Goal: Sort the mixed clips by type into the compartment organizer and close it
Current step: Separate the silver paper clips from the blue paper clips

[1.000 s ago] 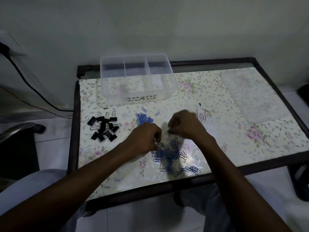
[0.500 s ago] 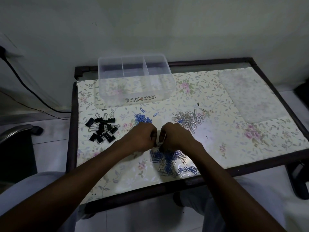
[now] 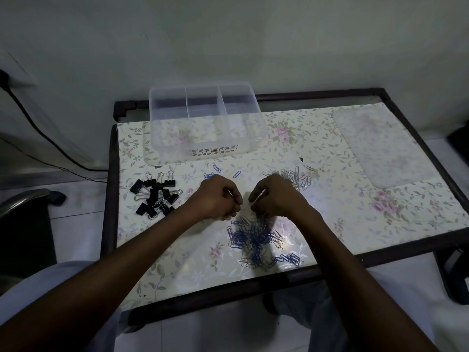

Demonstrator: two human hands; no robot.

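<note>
A mixed heap of blue and silver paper clips (image 3: 256, 241) lies near the table's front edge. Just behind it, my left hand (image 3: 218, 199) and my right hand (image 3: 275, 195) are curled, each pinching a silver paper clip. Black binder clips (image 3: 156, 196) are piled at the left. A small group of blue clips (image 3: 214, 171) shows behind my left hand, partly hidden. Silver clips (image 3: 295, 177) are gathered behind my right hand. The clear three-compartment organizer (image 3: 205, 148) stands open at the back, with nothing visible inside.
The organizer's translucent lid (image 3: 380, 146) lies flat at the back right. The table (image 3: 342, 219) has a floral cover and a dark frame. A chair (image 3: 22, 199) and a black cable (image 3: 45, 138) are off to the left.
My right hand came back from the silver pile to meet my left above the mixed heap. The two hands then drew slightly apart, each with a clip.
</note>
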